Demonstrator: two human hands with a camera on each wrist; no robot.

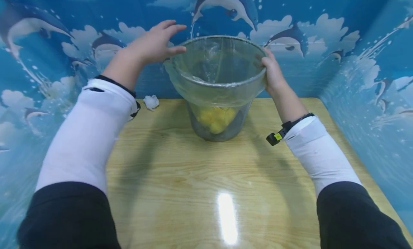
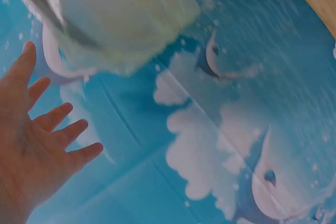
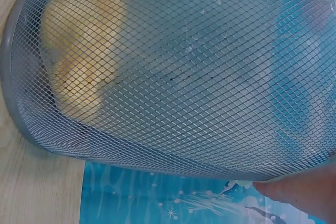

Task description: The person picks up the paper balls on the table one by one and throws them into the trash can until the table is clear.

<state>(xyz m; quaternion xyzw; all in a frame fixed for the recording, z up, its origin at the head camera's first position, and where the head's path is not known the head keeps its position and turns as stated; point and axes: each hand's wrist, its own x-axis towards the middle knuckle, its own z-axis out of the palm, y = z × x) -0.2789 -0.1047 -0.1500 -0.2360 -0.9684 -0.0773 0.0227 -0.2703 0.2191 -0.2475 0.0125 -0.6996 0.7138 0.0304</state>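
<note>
A grey wire-mesh wastebasket [image 3: 199, 77] stands at the table's far edge. Over its rim hangs a translucent pale-yellow bin liner [image 1: 213, 89], folded down on the outside. Yellow contents [image 1: 216, 118] show through the mesh low in the basket; their kind is hard to tell. My right hand [image 1: 274, 71] grips the right side of the rim and liner, thumb at the near side. My left hand [image 1: 158, 44] is raised at the left of the rim, fingers spread and holding nothing. In the left wrist view its palm [image 2: 37, 145] shows apart from the hanging liner.
A crumpled white scrap [image 1: 151, 102] lies at the table's back edge, left of the basket. The wooden table [image 1: 180, 184] reaches back to a blue dolphin-print curtain [image 1: 364, 69] that surrounds it on the back and sides.
</note>
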